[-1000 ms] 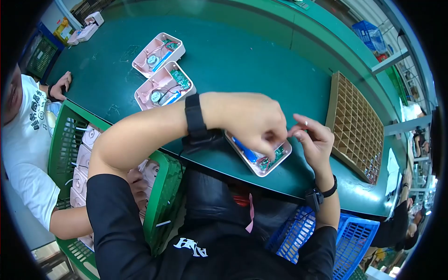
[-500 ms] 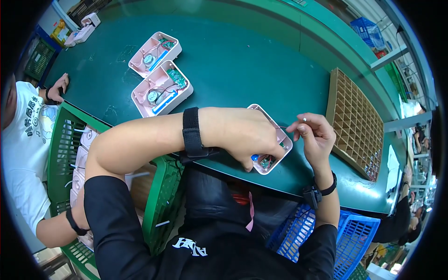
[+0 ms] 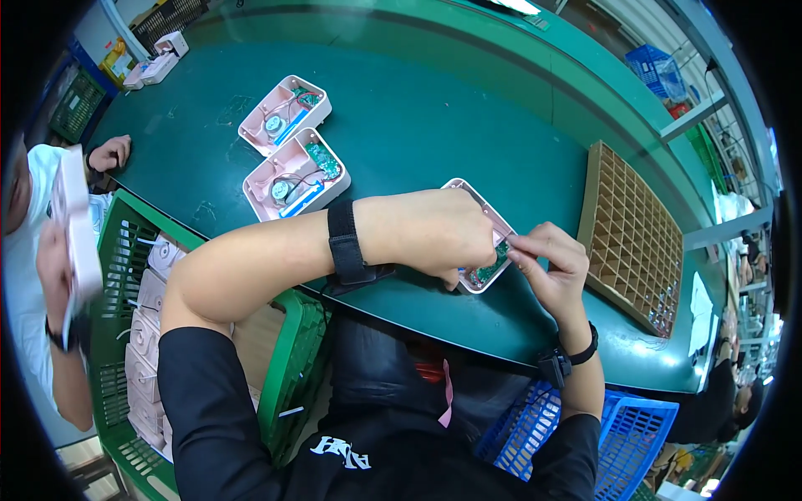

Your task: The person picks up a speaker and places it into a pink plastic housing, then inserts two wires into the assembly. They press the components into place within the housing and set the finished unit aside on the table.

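An open pink plastic housing (image 3: 462,183) lies on the green table in front of me, with a green circuit board (image 3: 493,265) inside. My left hand (image 3: 447,238) reaches across it, fingers curled down into it and thumb at its near side; its fingertips are hidden. At the housing's right rim, my right hand (image 3: 553,265) is closed in a pinch on a thin wire, mostly covered by the fingers. Two more open pink housings, a nearer one (image 3: 259,185) and a farther one (image 3: 253,125), stand to the left with round motor-like parts, boards and wires inside.
A gridded cardboard tray (image 3: 591,196) lies on the right. Beside my left arm, a green crate (image 3: 113,275) holds several pink housings (image 3: 144,342). A co-worker at the left holds a pink part (image 3: 77,225). A blue basket (image 3: 639,430) sits below the table's right edge.
My right hand has moved in to the housing's rim, and its fingers have closed together. My left hand has curled further. The co-worker has raised a pink part beside the crate.
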The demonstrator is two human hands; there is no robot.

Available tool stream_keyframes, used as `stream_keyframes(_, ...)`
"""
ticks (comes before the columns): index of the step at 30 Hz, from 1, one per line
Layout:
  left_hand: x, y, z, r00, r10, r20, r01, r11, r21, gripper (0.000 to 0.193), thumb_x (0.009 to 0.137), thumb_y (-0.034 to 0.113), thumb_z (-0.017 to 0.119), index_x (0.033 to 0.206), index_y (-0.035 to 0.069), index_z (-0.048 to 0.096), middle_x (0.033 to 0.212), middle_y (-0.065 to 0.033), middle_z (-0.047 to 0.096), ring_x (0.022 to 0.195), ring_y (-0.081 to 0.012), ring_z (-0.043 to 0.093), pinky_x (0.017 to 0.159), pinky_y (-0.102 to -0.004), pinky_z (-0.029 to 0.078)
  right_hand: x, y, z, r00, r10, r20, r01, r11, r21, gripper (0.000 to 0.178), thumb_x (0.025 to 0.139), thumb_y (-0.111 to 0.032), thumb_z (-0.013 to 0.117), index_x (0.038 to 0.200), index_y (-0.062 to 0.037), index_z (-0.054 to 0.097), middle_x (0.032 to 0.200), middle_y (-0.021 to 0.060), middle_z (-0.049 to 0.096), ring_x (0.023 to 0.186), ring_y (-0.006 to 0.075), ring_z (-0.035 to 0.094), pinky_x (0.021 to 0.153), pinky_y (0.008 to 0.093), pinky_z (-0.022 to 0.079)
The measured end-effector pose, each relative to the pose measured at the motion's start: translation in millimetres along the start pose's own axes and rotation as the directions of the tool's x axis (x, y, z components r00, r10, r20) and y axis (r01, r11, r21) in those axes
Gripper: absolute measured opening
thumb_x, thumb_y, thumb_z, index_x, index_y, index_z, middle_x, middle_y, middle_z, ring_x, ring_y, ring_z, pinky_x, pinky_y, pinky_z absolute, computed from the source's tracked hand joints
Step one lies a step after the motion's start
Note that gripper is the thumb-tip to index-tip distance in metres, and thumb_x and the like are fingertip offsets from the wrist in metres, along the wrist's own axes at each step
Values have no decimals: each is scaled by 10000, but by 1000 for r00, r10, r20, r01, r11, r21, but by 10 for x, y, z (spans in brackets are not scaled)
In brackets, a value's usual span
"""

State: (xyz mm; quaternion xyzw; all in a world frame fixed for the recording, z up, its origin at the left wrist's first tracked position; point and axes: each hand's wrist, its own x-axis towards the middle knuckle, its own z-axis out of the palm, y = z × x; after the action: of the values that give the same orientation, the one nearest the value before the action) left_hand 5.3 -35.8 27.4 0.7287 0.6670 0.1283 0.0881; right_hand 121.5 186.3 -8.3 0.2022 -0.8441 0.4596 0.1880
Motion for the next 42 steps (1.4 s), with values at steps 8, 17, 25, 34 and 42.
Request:
stream_keyframes(8,-1,-21,-89,999,-22,-43,24,998,51,301,690,314,877,782,67,732,691,-116,702,727,-337,719,677,-460,551,91,-23,-29,993,20,116,-11,997,-74,171,820,15,816,981,-37,793,941,83,667,854,186,641,690,293,492)
stream_keyframes(17,-30,-63,-75,1000,-23,-21,21,998,-67,238,693,285,871,823,106,782,731,-103,717,761,-318,724,689,-446,557,612,-215,-105,774,-15,632,241,932,-273,201,790,-60,825,981,-61,761,1017,107,653,923,294,646,751,379,532)
stream_keyframes(25,-134,-112,-192,997,-65,52,72,987,-145,199,740,202,846,921,121,833,837,-98,760,838,-293,735,737,-433,576,739,-154,-63,676,-41,736,269,943,-194,225,752,-79,825,968,-71,764,1050,117,691,957,336,683,803,432,553)
stream_keyframes(34,-160,-110,-284,958,-154,242,205,957,-205,285,783,183,830,1065,143,839,948,-105,787,899,-295,745,768,-416,592,831,-166,-56,605,17,796,188,969,-163,185,724,-43,832,900,-56,779,997,106,721,925,331,697,797,430,560)
stream_keyframes(42,-169,-141,-224,968,-138,208,182,961,-208,308,773,163,825,1080,154,839,953,-96,793,904,-294,748,776,-424,597,847,-175,19,598,20,801,234,952,-199,208,689,5,784,880,-78,793,1007,77,738,923,310,699,767,432,552)
